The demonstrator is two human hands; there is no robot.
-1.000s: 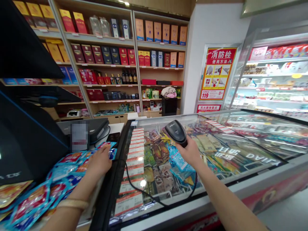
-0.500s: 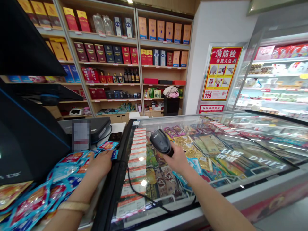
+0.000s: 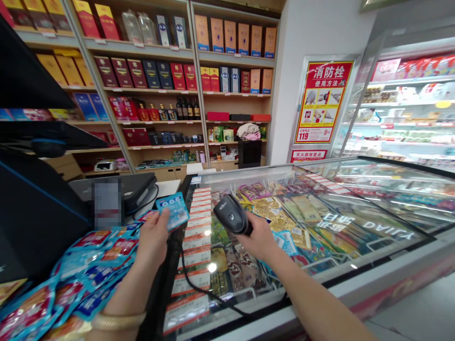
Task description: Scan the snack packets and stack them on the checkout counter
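Observation:
Pinched in my left hand [image 3: 153, 237] is a small blue snack packet [image 3: 173, 211], raised with its light blue printed side showing. My right hand [image 3: 261, 237] grips the handle of a black barcode scanner [image 3: 231, 214], whose head points left toward the packet across a short gap. From the scanner a black cable [image 3: 194, 283] loops over the glass of the freezer. Beneath and left of my left forearm lies a heap of blue and red snack packets [image 3: 95, 265] on the counter.
A chest freezer [image 3: 320, 265] with a glass top and ice creams inside fills the right side. Black checkout equipment [image 3: 31, 208] stands at left. Behind are shelves of boxed bottles [image 3: 156, 90], a red fire-hydrant poster [image 3: 322, 104] and a lit display fridge [image 3: 408, 118].
My left hand has lifted a blue packet from the heap and turned it up beside the scanner. The scanner stays in my right hand, and the view has shifted slightly.

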